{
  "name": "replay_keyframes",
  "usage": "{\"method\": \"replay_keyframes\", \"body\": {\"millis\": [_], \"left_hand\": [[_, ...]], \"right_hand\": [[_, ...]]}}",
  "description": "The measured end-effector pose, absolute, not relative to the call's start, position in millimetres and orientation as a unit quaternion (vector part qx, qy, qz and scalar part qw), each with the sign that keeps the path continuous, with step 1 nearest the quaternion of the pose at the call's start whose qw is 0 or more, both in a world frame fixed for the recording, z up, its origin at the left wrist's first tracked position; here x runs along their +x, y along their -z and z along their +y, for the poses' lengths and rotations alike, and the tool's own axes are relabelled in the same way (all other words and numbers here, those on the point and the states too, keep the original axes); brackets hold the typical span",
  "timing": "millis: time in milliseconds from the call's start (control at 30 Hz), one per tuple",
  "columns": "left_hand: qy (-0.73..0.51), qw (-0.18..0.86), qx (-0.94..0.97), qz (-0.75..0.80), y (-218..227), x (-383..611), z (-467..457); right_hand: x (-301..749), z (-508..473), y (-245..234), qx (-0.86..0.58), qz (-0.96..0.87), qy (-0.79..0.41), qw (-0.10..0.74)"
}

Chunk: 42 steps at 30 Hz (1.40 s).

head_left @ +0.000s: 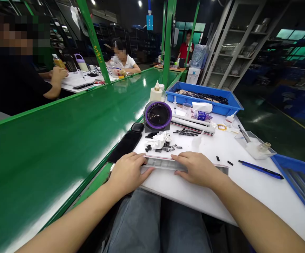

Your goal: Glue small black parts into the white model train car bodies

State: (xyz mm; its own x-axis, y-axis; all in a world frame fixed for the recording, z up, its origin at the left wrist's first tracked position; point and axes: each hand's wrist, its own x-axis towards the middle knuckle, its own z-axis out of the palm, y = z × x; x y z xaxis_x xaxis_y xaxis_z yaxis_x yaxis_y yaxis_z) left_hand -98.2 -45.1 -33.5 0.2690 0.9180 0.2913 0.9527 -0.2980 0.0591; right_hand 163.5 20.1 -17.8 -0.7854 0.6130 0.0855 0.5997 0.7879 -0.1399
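Black smartphone (pixel 124 146) lies just beside the left hand (pixel 128 174), which rests open on a long grey strip (pixel 165 163) on the white workbench (pixel 249 189); the right hand (pixel 197 169) lies flat on it too, unclenched, with a blue pen (pixel 260 169) further right.

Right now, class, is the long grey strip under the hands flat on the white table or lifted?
Flat: the left hand and right hand press the long grey strip, its end lying on the white table.

A: That long strip (pixel 165 163)?
B: Dull grey metal, lying on a smooth white plastic table (pixel 249 196).
A: And the tray (pixel 205 105)?
B: Glossy blue plastic. The green conveyor belt (pixel 49 165) shines too.
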Motion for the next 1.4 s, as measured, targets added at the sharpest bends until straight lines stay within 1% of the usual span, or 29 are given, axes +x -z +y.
{"method": "replay_keyframes", "body": {"millis": [333,467,667,833,933,1067,1233,1300,1400], "left_hand": [[0.089,0.054,-0.775,-0.624,19.7,-89.1,-52.8],[0.086,0.057,-0.780,-0.617,15.1,-88.1,-55.0],[0.070,0.057,-0.779,-0.620,10.2,-86.4,-57.9],[0.020,0.054,-0.781,-0.622,7.5,-88.3,-59.0],[0.016,0.055,-0.787,-0.614,-0.2,-87.7,-63.3],[0.064,0.062,-0.788,-0.609,-16.8,-86.1,-73.0],[0.187,0.009,-0.774,-0.606,-32.5,-86.9,-81.1],[0.223,-0.004,-0.772,-0.595,-35.3,-87.2,-82.7],[0.245,-0.007,-0.772,-0.587,-36.7,-86.9,-84.4]], "right_hand": [[169.2,15.0,11.4,-0.328,-0.940,-0.069,0.063],[173.7,18.5,8.2,-0.312,-0.941,-0.119,0.059],[176.2,26.1,5.1,-0.262,-0.940,-0.200,0.087],[176.6,26.5,2.0,-0.253,-0.938,-0.222,0.080],[179.1,25.9,-2.0,-0.249,-0.934,-0.244,0.085],[185.0,26.5,-12.9,-0.216,-0.915,-0.326,0.098],[191.4,28.6,-24.3,-0.186,-0.883,-0.422,0.083],[192.5,28.9,-26.1,-0.176,-0.871,-0.452,0.077],[192.5,29.0,-26.6,-0.168,-0.861,-0.475,0.074]]}}
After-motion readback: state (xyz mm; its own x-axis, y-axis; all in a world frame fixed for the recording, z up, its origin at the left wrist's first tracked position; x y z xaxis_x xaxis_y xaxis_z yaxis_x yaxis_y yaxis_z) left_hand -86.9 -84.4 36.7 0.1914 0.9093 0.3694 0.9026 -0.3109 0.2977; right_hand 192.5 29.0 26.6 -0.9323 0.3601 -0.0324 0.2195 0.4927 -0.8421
